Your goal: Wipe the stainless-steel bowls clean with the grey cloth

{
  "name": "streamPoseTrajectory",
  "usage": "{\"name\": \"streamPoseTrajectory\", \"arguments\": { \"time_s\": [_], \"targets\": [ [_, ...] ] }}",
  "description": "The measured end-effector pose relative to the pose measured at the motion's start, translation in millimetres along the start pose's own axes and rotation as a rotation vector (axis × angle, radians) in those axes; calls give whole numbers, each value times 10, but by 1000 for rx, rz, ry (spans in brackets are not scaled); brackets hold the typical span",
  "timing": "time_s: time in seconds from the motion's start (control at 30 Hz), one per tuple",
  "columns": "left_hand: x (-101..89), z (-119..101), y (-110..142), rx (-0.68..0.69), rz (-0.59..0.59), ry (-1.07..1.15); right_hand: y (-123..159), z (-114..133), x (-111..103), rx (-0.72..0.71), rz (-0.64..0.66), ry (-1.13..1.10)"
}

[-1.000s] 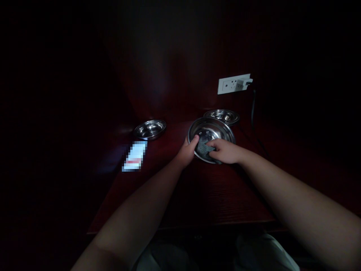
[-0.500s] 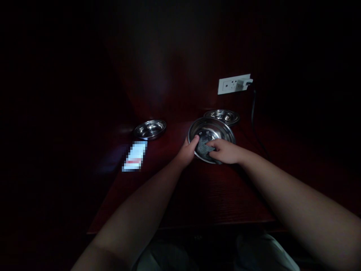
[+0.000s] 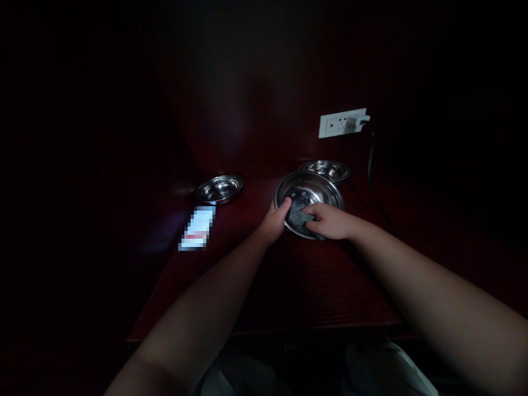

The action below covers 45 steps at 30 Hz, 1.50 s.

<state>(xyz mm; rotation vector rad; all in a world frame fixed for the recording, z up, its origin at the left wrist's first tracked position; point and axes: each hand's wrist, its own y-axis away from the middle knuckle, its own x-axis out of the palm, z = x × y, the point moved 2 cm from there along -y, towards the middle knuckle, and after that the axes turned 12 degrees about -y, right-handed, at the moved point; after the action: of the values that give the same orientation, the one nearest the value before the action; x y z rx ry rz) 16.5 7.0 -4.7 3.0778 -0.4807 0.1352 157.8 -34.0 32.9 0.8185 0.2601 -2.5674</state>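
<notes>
A shiny metal bowl (image 3: pixel 322 192) is tilted toward me over the dark red table. My left hand (image 3: pixel 275 221) grips its left rim, thumb over the edge and the other fingers hidden beneath. Inside the bowl, my right hand (image 3: pixel 330 221) is closed on a grey-green cloth (image 3: pixel 301 215), which lies against the bowl's lower inner wall and hangs over the near rim. Part of the cloth is covered by the fingers.
Behind the held bowl is a second metal bowl (image 3: pixel 330 169). A third metal bowl (image 3: pixel 220 190) stands to the left, near a lit, blurred-out phone-like screen (image 3: pixel 198 228). A wall socket (image 3: pixel 342 123) carries a plug with a black cable (image 3: pixel 370 165). The table's (image 3: pixel 313 291) near edge lies below my forearms.
</notes>
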Motion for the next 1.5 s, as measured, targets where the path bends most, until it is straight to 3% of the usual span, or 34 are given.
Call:
{"name": "streamPoseTrajectory", "arguments": {
  "time_s": [1.5],
  "targets": [
    [-13, -1, 13, 34, -8, -25, 2, -2, 13, -16, -12, 18]
  ]
}}
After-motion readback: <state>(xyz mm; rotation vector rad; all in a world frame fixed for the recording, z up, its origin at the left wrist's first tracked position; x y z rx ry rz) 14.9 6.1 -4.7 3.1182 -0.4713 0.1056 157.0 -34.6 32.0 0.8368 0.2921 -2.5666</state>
